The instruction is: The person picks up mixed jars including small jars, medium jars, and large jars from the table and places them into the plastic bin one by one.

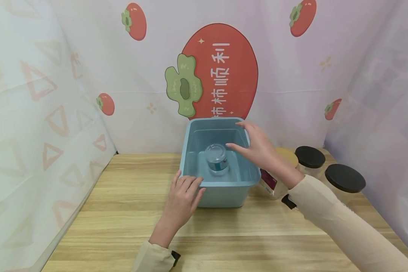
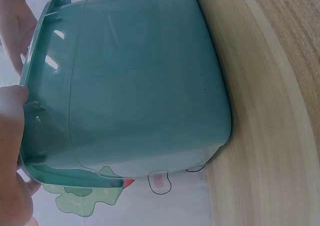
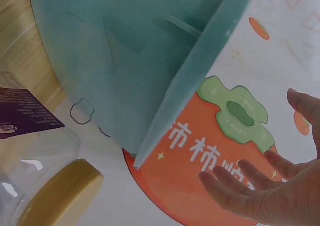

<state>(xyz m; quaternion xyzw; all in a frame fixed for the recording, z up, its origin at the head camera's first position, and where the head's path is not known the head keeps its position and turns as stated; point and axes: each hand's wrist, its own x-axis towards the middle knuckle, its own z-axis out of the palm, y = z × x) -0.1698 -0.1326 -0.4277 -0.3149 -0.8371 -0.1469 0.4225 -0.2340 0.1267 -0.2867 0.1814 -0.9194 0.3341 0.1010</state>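
A clear plastic jar (image 1: 216, 158) with a transparent lid and a teal label sits inside a blue plastic bin (image 1: 224, 197). My left hand (image 1: 182, 196) holds the bin's near left corner, fingers bent over the rim and thumb at the outer side. In the left wrist view, part of that hand (image 2: 12, 136) shows beside the rim (image 2: 31, 71). Over the bin's right side hovers my right hand (image 1: 256, 145), thumb and fingers spread apart with nothing between them. The right wrist view shows the same hand (image 3: 280, 191) with its fingers extended and apart from the bin (image 3: 100, 61).
Right of the bin stand a yellow-lidded jar (image 1: 287, 156) with a purple label and two black-lidded jars (image 1: 310, 156), partly behind my right forearm. The wooden tabletop (image 1: 129, 211) meets a white curtain (image 1: 149, 56) printed with persimmons at the back.
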